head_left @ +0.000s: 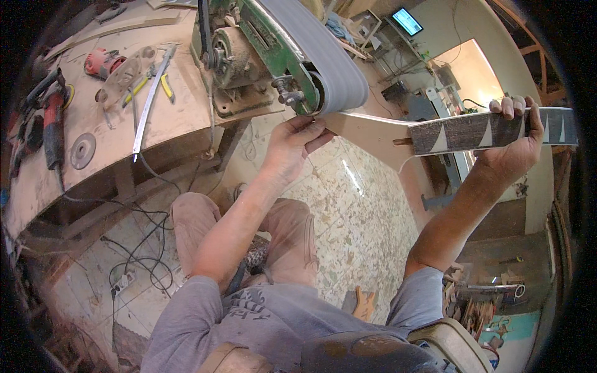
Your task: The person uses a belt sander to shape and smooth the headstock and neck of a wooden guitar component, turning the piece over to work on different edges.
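Observation:
A guitar neck has a pale wooden headstock (373, 133) and a dark fretboard (460, 133) with white triangular inlays. My left hand (297, 140) grips the headstock's far end just below the end roller of a green belt sander (280, 59). The headstock's upper edge lies against or very close to the grey belt (333, 68); exact contact is hard to tell. My right hand (516, 137) is closed round the fretboard end of the neck, fingertips over its top edge.
A workbench (93, 174) at left holds a red power tool (55, 118), a red router (99, 62), yellow-handled pliers (166, 88), a metal rule (152, 105) and a disc (83, 150). Cables (137, 267) trail on the floor. A lit screen (406, 20) and shelving stand behind.

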A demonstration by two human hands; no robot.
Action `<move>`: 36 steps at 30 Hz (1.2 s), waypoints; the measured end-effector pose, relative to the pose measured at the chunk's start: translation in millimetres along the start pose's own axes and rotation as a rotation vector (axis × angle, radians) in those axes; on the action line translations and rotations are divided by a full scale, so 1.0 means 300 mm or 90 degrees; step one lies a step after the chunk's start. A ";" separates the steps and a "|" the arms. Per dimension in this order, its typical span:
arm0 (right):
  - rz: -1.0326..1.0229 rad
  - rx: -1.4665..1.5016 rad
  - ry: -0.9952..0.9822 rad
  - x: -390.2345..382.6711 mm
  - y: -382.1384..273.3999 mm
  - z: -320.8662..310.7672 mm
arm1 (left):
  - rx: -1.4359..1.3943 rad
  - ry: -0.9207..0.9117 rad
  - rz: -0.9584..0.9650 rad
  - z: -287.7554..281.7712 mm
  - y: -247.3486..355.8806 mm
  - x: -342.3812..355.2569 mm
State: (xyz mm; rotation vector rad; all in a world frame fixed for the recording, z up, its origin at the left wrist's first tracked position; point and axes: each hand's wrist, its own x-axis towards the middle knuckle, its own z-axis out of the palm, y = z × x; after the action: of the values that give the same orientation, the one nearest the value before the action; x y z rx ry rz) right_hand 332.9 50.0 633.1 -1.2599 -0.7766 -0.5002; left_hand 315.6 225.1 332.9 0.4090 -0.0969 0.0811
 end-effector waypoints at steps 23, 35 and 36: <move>0.100 0.081 -0.157 0.200 -0.163 -0.115 | -0.037 -0.066 -0.033 0.160 -0.023 -0.049; 0.091 0.040 -0.126 0.174 -0.159 -0.064 | -0.039 -0.052 -0.026 0.160 -0.028 -0.041; 0.090 0.040 -0.123 0.168 -0.153 -0.058 | -0.038 -0.053 -0.024 0.154 -0.030 -0.038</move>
State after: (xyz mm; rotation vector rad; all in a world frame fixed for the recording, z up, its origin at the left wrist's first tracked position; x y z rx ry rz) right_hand 337.0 25.6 699.0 -1.3060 -0.8515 -0.2403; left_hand 301.6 197.7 370.2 0.3537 -0.1736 0.0231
